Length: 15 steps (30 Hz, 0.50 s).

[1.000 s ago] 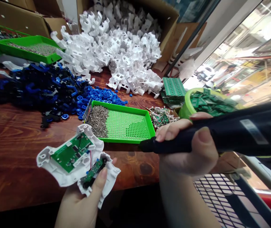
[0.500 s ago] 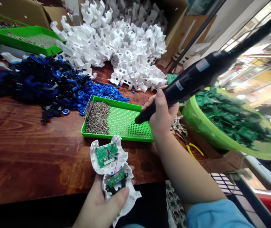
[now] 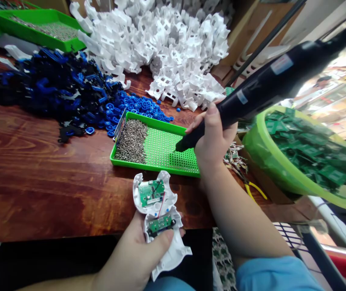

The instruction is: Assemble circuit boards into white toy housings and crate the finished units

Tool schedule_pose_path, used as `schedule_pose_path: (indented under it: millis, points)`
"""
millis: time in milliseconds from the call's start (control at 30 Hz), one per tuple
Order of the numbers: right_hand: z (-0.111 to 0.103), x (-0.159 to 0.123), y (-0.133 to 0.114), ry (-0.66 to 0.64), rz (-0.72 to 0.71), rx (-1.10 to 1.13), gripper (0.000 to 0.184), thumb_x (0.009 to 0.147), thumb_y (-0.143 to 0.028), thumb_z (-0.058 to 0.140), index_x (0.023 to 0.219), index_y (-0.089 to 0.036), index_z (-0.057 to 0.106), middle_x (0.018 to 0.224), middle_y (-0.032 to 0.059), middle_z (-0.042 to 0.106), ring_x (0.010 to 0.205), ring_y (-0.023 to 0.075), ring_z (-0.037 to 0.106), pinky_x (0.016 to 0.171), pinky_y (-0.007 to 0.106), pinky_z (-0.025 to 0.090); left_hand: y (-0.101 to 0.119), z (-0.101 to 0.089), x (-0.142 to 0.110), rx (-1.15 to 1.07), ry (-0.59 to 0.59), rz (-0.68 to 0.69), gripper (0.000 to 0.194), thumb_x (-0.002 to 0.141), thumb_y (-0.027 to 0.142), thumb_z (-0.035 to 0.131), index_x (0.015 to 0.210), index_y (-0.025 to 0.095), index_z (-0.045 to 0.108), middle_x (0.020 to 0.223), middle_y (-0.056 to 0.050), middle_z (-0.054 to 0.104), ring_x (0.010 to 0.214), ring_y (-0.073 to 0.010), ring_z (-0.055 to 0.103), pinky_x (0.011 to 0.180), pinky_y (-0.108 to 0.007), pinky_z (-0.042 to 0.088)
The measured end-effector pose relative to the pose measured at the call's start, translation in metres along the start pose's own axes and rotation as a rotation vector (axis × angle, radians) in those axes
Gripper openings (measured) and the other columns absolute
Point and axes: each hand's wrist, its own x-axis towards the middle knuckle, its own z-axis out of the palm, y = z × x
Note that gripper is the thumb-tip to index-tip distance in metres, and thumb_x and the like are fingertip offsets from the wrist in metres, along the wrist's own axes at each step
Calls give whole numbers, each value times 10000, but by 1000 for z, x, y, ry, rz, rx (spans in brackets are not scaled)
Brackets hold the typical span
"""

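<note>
Right fingers [image 3: 213, 117] wrap the black driver [image 3: 251, 95], slanting tip down-left, seemingly over the green tray [image 3: 159, 143]; left fingers [image 3: 164, 239] clamp white shells [image 3: 174, 254].

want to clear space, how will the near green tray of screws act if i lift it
The near green tray looks like rigid plastic, so it should stay stiff. Its left end will probably feel heavier, because the screws are heaped there. They lie loose, so they may slide or spill if it tips.

bright glare at right, dim lower edge, soft blur, stretched wide-angle edges
</note>
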Motion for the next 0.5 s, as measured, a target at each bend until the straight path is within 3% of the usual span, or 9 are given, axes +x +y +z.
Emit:
schedule_pose_path:
  millis: [200,300,433,500]
  points:
    - [1,1,4,-1,1,-44,151,808,-331,627,856,-264,501,559,-96,483,386,76,490,351,199,432,0,1,1,12,-18,34,545,610,324,839,1067,179,581,1023,-74,739,946,-248,685,847,-330,511]
    - [3,5,-4,69,-22,-67,147,796,-324,613,864,-262,499,527,-100,463,375,85,471,345,213,420,1,1,-1,-16,-73,27,561,623,312,832,1103,177,575,1091,-86,718,939,-245,686,826,-330,522]
    - [10,9,-44,191,-31,-83,75,787,-277,573,808,-253,505,487,-90,459,374,91,443,345,225,402,-1,-1,0,-102,-91,-7,538,627,250,831,1091,176,570,975,-59,738,844,-211,701,753,-300,543]
    - [17,4,-72,181,42,-64,75,819,-304,537,784,-244,510,457,-80,475,359,97,430,325,231,389,-4,-4,4,-126,-124,-11,549,628,246,833,1098,181,557,938,-51,736,838,-207,700,730,-286,540]
